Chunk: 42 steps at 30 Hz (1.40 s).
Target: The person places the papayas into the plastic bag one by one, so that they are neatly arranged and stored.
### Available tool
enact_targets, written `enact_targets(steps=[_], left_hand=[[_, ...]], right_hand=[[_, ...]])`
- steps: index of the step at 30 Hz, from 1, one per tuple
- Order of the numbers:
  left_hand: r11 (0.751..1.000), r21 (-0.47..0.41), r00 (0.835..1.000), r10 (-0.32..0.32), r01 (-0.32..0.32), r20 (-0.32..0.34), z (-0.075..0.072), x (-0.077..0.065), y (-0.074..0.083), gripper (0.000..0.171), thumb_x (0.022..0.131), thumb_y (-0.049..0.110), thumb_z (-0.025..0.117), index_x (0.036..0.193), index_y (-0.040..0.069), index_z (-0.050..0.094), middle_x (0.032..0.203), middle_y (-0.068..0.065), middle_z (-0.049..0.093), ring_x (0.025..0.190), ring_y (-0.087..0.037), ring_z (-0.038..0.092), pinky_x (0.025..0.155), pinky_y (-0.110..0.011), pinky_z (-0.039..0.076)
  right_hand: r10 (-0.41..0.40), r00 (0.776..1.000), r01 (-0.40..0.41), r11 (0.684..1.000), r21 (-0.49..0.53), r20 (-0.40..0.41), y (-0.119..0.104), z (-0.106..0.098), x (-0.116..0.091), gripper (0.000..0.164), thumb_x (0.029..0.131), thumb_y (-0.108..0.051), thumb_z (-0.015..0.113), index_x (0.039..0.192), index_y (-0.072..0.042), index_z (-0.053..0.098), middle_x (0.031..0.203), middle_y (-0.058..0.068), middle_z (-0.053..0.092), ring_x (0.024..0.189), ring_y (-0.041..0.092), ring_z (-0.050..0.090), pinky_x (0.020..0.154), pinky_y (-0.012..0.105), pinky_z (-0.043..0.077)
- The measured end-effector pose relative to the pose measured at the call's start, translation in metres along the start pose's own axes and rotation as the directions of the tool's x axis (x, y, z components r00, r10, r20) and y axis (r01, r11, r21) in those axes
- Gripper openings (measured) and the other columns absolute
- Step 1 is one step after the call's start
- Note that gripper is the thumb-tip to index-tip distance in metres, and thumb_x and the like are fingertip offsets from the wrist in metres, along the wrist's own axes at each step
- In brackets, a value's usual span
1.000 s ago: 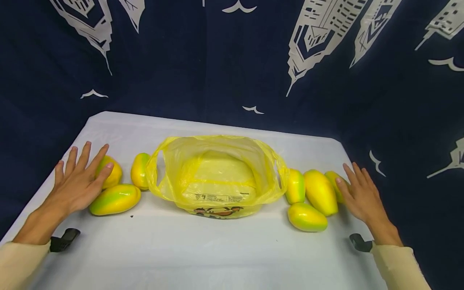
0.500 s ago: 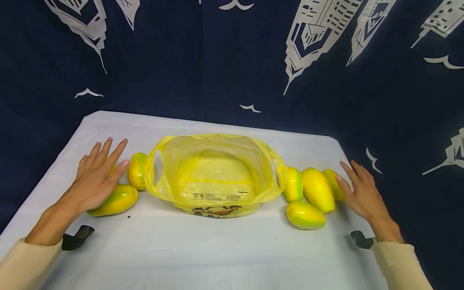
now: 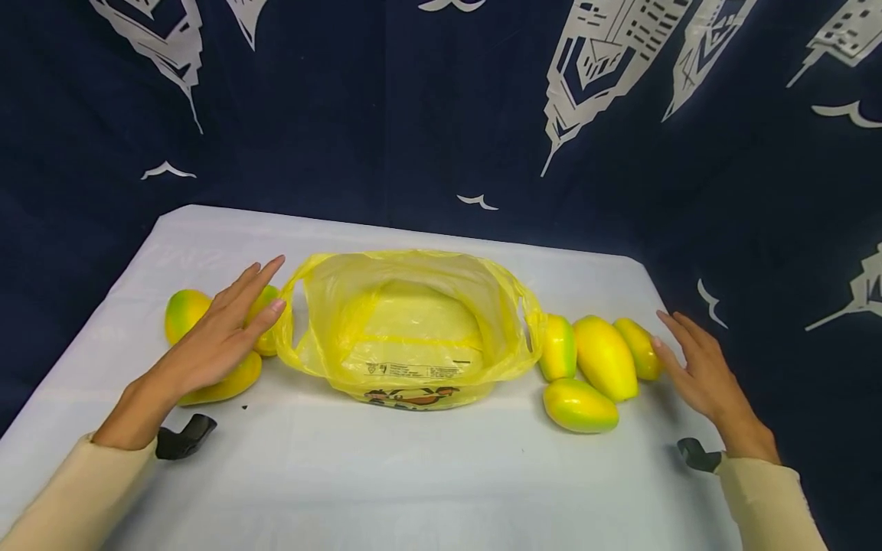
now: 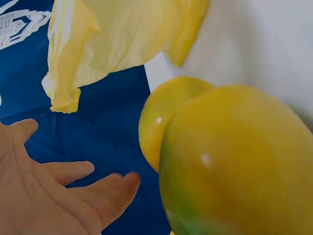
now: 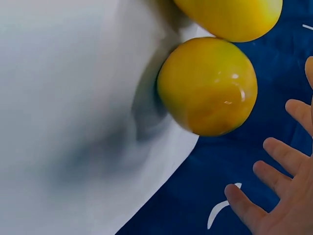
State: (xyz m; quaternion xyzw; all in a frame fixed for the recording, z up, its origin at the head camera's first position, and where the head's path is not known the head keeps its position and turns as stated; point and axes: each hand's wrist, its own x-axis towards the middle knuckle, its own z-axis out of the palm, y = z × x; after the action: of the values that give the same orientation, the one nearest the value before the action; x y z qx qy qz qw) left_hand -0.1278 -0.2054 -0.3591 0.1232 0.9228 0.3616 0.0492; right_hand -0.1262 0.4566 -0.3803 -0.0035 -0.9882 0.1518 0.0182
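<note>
A yellow plastic bag (image 3: 427,394) stands with its mouth wide and its handles out to the sides. Left of it lie three yellow-green mangoes: one at the far left (image 3: 183,314), one in front (image 3: 234,383), and one by the bag handle (image 3: 267,337). My left hand (image 3: 213,340), fingers extended, hovers over them and partly hides two. In the left wrist view a mango (image 4: 234,161) looms beside that hand's spread fingers. To the bag's right several mangoes (image 3: 606,358) sit grouped. My right hand (image 3: 710,375) is held, fingers extended, beside the outermost mango (image 3: 639,348), holding nothing.
A white-covered table (image 3: 413,482) bears everything. Dark blue cloth (image 3: 413,115) printed with white buildings and birds hangs behind it and shows past its side edges. A small dark speck (image 3: 244,407) lies near the front left mango. Black straps sit at both wrists.
My left hand has moved right across the left mangoes toward the bag and turned partly onto its side, uncovering the far-left mango. The right hand has barely shifted. Mangoes and bag stay in place.
</note>
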Motion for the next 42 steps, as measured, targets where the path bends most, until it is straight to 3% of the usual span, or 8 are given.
enact_targets(steps=[9, 17, 23, 26, 29, 32, 34, 42], left_hand=[[0.991, -0.124, 0.998, 0.056, -0.059, -0.025, 0.006, 0.007, 0.004, 0.064, 0.107, 0.044, 0.043, 0.156, 0.052, 0.003, 0.166, -0.013, 0.016, 0.141, -0.045, 0.035, 0.102, -0.071, 0.036], [0.981, -0.179, 0.997, 0.072, -0.074, -0.020, 0.013, 0.015, 0.007, 0.065, 0.106, 0.042, 0.047, 0.155, 0.055, 0.007, 0.163, -0.018, 0.024, 0.134, -0.047, 0.044, 0.102, -0.066, 0.040], [0.974, -0.203, 0.995, 0.097, -0.095, 0.000, 0.017, 0.021, 0.009, 0.065, 0.105, 0.040, 0.051, 0.157, 0.048, 0.014, 0.167, -0.005, 0.020, 0.137, -0.033, 0.037, 0.109, -0.064, 0.032], [0.974, -0.205, 0.995, 0.097, -0.093, 0.010, 0.018, 0.023, 0.009, 0.063, 0.105, 0.041, 0.051, 0.158, 0.046, 0.016, 0.164, -0.010, 0.026, 0.132, -0.033, 0.049, 0.107, -0.063, 0.034], [0.975, -0.198, 0.995, 0.102, -0.096, 0.020, 0.019, 0.025, 0.009, 0.062, 0.106, 0.040, 0.048, 0.158, 0.044, 0.016, 0.148, -0.017, 0.046, 0.109, -0.035, 0.063, 0.097, -0.052, 0.042], [0.976, -0.194, 0.994, 0.104, -0.097, 0.026, 0.019, 0.027, 0.008, 0.061, 0.107, 0.039, 0.047, 0.159, 0.043, 0.016, 0.121, -0.016, 0.062, 0.093, -0.032, 0.063, 0.086, -0.039, 0.040], [0.977, -0.188, 0.994, 0.104, -0.097, 0.030, 0.020, 0.028, 0.006, 0.060, 0.107, 0.038, 0.047, 0.159, 0.043, 0.017, 0.107, -0.013, 0.065, 0.090, -0.031, 0.062, 0.082, -0.035, 0.041], [0.967, -0.227, 0.991, 0.125, -0.113, 0.037, 0.020, 0.033, 0.004, 0.061, 0.106, 0.034, 0.051, 0.158, 0.042, 0.020, 0.092, -0.012, 0.065, 0.075, -0.026, 0.061, 0.070, -0.031, 0.042]], right_hand=[[-0.003, 0.998, -0.001, 0.998, 0.063, 0.070, 0.008, 0.004, -0.003, 0.065, 0.107, -0.046, 0.039, 0.162, -0.028, 0.011, 0.167, 0.022, -0.002, 0.147, 0.057, 0.002, 0.100, 0.084, 0.011], [-0.024, 0.998, 0.020, 0.997, 0.075, 0.059, 0.012, 0.006, -0.001, 0.064, 0.107, -0.044, 0.041, 0.162, -0.027, 0.014, 0.166, 0.024, 0.002, 0.147, 0.058, 0.005, 0.099, 0.084, 0.015], [-0.045, 0.997, 0.037, 0.993, 0.113, 0.066, 0.016, 0.008, -0.001, 0.063, 0.107, -0.041, 0.043, 0.162, -0.026, 0.016, 0.165, 0.025, 0.007, 0.145, 0.058, 0.013, 0.098, 0.082, 0.022], [-0.065, 0.996, 0.054, 0.985, 0.164, 0.064, 0.016, 0.010, 0.001, 0.062, 0.108, -0.038, 0.044, 0.162, -0.023, 0.018, 0.164, 0.027, 0.012, 0.142, 0.059, 0.019, 0.097, 0.079, 0.029], [-0.062, 0.995, 0.041, 0.970, 0.239, 0.082, 0.018, 0.009, 0.003, 0.061, 0.108, -0.036, 0.045, 0.161, -0.023, 0.020, 0.163, 0.028, 0.015, 0.139, 0.060, 0.022, 0.098, 0.080, 0.026], [-0.034, 0.991, -0.005, 0.958, 0.288, 0.132, 0.019, 0.008, 0.005, 0.061, 0.108, -0.038, 0.044, 0.162, -0.024, 0.018, 0.163, 0.029, 0.012, 0.138, 0.061, 0.021, 0.098, 0.083, 0.020], [-0.009, 0.986, -0.042, 0.953, 0.299, 0.168, 0.020, 0.008, 0.007, 0.062, 0.108, -0.041, 0.043, 0.162, -0.026, 0.016, 0.164, 0.028, 0.010, 0.139, 0.061, 0.019, 0.097, 0.084, 0.019], [0.053, 0.963, -0.148, 0.922, 0.359, 0.262, 0.024, 0.013, 0.011, 0.068, 0.106, -0.046, 0.045, 0.162, -0.029, 0.010, 0.167, 0.020, 0.003, 0.143, 0.062, 0.014, 0.100, 0.082, 0.021]])
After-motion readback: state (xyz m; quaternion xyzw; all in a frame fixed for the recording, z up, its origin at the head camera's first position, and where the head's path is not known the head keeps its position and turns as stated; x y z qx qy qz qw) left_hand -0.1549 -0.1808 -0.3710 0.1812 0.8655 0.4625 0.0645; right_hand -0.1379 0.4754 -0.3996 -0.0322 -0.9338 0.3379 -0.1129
